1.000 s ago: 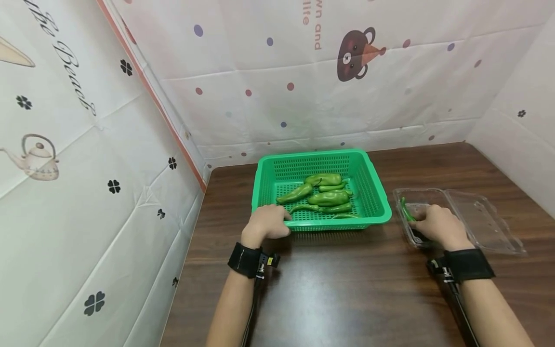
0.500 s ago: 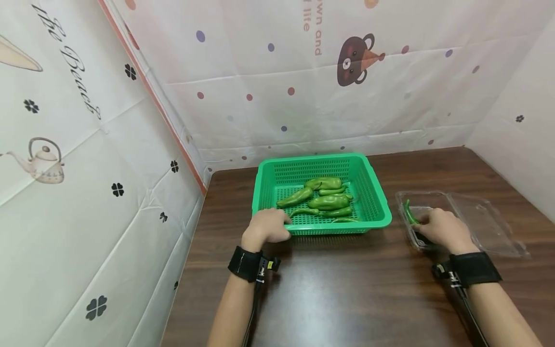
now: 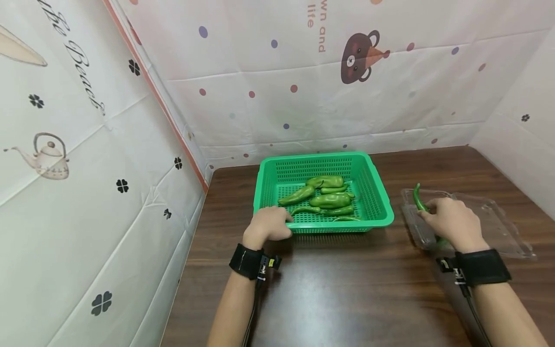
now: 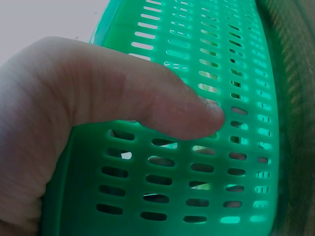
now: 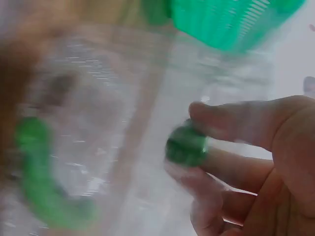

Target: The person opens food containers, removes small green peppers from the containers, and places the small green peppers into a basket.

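A green slotted basket (image 3: 384, 202) sits on the dark wooden table and holds several green peppers (image 3: 329, 199). My left hand (image 3: 281, 222) grips the basket's near left corner, with the thumb (image 4: 162, 105) lying along its outer wall (image 4: 216, 172). My right hand (image 3: 429, 218) pinches a slim green pepper (image 3: 418, 197) by one end (image 5: 186, 144), raised a little above the clear plastic clamshell box (image 3: 503, 226) to the right of the basket. In the blurred right wrist view another green pepper (image 5: 42, 182) lies inside the box.
Patterned white sheets wall the table (image 3: 347, 289) at the left, back and right. The clamshell's open lid (image 3: 513, 241) spreads toward the right edge. Bare wood lies in front of the basket and between my arms.
My right hand has risen out of the clear box with the slim pepper pinched in its fingers. The left hand has stayed on the basket corner.
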Demonstrator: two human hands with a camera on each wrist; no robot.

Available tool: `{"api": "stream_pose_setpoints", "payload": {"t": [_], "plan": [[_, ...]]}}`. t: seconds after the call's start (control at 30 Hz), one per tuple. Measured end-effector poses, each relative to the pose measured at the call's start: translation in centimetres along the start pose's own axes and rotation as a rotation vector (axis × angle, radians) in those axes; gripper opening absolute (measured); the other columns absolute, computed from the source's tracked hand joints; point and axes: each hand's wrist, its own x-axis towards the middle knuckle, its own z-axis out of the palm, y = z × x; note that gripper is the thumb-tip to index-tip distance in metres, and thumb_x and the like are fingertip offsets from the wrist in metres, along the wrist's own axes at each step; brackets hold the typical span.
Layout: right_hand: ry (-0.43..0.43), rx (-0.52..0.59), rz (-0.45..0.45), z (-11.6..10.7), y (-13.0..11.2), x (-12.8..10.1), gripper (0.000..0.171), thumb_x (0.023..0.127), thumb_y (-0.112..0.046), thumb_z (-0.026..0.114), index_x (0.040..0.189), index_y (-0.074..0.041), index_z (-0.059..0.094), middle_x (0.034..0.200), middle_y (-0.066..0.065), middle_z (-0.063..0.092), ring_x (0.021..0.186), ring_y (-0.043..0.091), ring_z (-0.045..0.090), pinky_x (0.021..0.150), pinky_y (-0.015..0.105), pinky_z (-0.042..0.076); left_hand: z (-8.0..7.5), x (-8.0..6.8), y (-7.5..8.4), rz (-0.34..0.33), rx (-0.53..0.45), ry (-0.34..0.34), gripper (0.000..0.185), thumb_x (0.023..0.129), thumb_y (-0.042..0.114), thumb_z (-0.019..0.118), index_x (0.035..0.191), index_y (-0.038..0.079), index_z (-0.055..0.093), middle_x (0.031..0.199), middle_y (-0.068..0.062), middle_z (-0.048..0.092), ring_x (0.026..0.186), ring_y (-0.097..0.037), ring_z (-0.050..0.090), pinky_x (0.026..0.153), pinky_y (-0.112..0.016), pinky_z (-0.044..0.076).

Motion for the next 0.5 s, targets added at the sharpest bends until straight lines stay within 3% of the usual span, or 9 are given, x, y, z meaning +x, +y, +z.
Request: {"api": "stream_pose_setpoints", "payload": {"t": [0.2, 0.3, 0.5], "plan": [[0.099, -0.027, -0.062, -1.9, -2.7, 0.1, 0.038, 0.097, -0.023, 0.064, 0.118, 0.008, 0.068, 0.098, 0.031, 0.069, 0.053, 0.022, 0.055, 0.042, 0.036, 0.038, -0.2, -0.3, 0.0, -0.004, -0.007, -0.001, 0.055, 0.082, 0.009, 0.056, 0.132, 0.025, 0.072, 0.111, -0.006, 0.077, 0.060, -0.013, 0.010, 0.055, -0.030, 0.014], [0.135, -0.043, -0.111, -2.5, -3.9, 0.6, 0.035, 0.095, -0.022, 0.067, 0.116, 0.006, 0.070, 0.101, 0.031, 0.069, 0.061, 0.028, 0.060, 0.044, 0.038, 0.040, -0.2, -0.3, 0.1, -0.010, -0.009, -0.007, 0.054, 0.082, 0.010, 0.058, 0.132, 0.025, 0.072, 0.098, -0.007, 0.077, 0.059, -0.013, 0.010, 0.054, -0.030, 0.014], [0.189, -0.060, -0.206, -3.1, -6.4, 1.2, 0.033, 0.091, -0.019, 0.072, 0.119, -0.001, 0.073, 0.102, 0.024, 0.070, 0.073, 0.035, 0.065, 0.047, 0.039, 0.042, -0.2, -0.3, 0.1, -0.013, -0.015, -0.009, 0.053, 0.082, 0.011, 0.059, 0.131, 0.025, 0.072, 0.095, 0.001, 0.076, 0.058, -0.012, 0.009, 0.053, -0.029, 0.013]]}}
